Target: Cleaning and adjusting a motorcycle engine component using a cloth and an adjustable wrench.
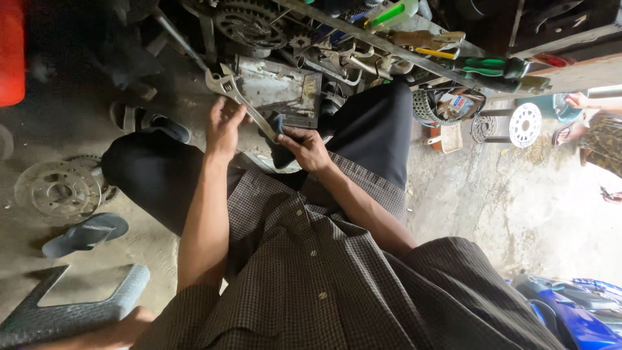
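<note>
Left hand (223, 126): clenched round the handle of an adjustable wrench (234, 96), fingers curled over the shaft, wrist up from the lower left.
Right hand (308, 148): grasping a dark rag (278, 146), pinched against the lower end of the wrench handle; thumb on top.
Adjustable wrench: silver metal, tilted, jaw end up-left near a grey metal plate (278, 87), handle running down-right between both hands, above the lap.
Dark rag: bunched, hangs just below the right hand, touching the wrench handle.
Far left: red container (11, 52) at the frame edge; round metal disc with holes (57, 190) flat on the concrete floor (39, 129).
Lower left: grey-blue slipper (87, 233) on the floor near the disc; woven grey plastic stool (71, 304) at the bottom corner.
Left of centre: sandal (146, 123) on the floor, just beside the left knee.
Body: black trousers (376, 126), knees spread; brown checked shirt (324, 279) fills the bottom middle.
Top centre: toothed sprocket (249, 23) and mixed metal parts piled behind the plate.
Top right: green-handled screwdrivers (492, 65) on a cluttered rack.
Right: white perforated disc (525, 124) upright by a small stand; another person's hand (575, 100) at the edge, well apart.
Bottom right: blue glossy bodywork (576, 308), partly cut off.
</note>
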